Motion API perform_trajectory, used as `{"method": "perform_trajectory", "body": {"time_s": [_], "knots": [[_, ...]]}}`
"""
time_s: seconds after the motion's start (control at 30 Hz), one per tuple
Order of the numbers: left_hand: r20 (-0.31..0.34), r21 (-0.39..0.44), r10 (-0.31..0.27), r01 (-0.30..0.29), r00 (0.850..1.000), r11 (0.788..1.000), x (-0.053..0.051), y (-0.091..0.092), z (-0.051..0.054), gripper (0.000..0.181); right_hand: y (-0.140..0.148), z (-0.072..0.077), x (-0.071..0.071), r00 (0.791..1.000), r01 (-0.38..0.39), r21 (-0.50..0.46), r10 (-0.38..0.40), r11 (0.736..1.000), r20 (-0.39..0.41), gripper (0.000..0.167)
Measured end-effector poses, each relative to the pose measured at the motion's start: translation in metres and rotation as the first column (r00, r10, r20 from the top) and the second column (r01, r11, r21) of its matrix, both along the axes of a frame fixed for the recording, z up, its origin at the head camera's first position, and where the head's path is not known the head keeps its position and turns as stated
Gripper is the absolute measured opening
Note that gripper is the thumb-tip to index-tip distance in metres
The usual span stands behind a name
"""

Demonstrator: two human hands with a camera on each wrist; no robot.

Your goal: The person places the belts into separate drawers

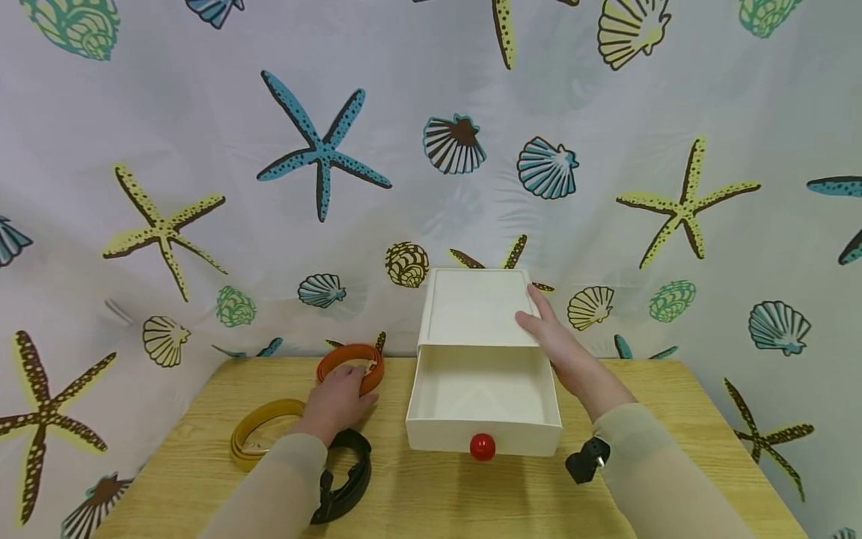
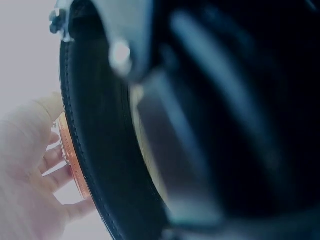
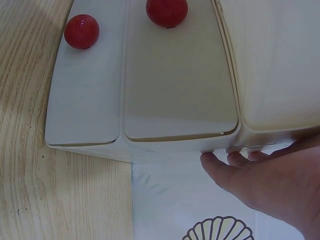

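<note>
On the left of the table, my left hand (image 1: 334, 404) grips a coiled orange belt (image 1: 351, 352). In the left wrist view the fingers reach round the orange belt (image 2: 75, 165), partly hidden by a black belt. That coiled black belt (image 1: 357, 479) lies below the hand, near the left sleeve. A coiled yellow belt (image 1: 244, 434) is left of the hand. A white drawer cabinet (image 1: 480, 307) stands mid-table, its top drawer (image 1: 441, 434) pulled out and bare inside. My right hand (image 1: 562, 348) rests on the cabinet's right edge, thumb on top, fingertips against the side.
A red knob (image 1: 482, 447) marks the pulled-out drawer's front. Two lower drawers with red knobs (image 3: 81, 31) are closed in the right wrist view. Behind the wooden table (image 1: 633, 449) hangs a curtain (image 1: 404, 67) printed with shells and starfish. A black device (image 1: 588, 460) sits at the right wrist.
</note>
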State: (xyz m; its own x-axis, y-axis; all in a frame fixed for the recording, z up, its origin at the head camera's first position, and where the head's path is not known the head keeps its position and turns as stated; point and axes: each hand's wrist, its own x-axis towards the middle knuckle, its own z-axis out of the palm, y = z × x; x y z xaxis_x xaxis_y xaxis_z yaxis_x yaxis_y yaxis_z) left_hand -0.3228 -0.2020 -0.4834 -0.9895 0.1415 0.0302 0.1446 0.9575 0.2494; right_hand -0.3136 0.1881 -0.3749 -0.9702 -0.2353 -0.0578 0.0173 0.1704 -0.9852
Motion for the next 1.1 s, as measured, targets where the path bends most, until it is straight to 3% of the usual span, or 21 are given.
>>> {"method": "perform_trajectory", "body": {"time_s": [0.27, 0.83, 1.1], "knots": [[0.002, 0.005, 0.002, -0.002, 1.0, 1.0, 0.0008, -0.0029, -0.0027, 0.063, -0.0001, 0.0011, 0.0005, 1.0, -0.002, -0.004, 0.002, 1.0, 0.006, 0.076], [-0.017, -0.001, -0.028, 0.028, 0.999, 1.0, 0.0053, -0.0058, -0.0028, 0.037, -0.001, 0.0043, 0.0017, 1.0, 0.002, 0.003, -0.002, 1.0, 0.008, 0.076], [-0.019, -0.012, -0.033, 0.033, 0.999, 0.999, 0.0071, -0.0064, -0.0039, 0.036, -0.0013, 0.0032, 0.0027, 1.0, -0.001, -0.01, 0.001, 1.0, 0.01, 0.077]]}}
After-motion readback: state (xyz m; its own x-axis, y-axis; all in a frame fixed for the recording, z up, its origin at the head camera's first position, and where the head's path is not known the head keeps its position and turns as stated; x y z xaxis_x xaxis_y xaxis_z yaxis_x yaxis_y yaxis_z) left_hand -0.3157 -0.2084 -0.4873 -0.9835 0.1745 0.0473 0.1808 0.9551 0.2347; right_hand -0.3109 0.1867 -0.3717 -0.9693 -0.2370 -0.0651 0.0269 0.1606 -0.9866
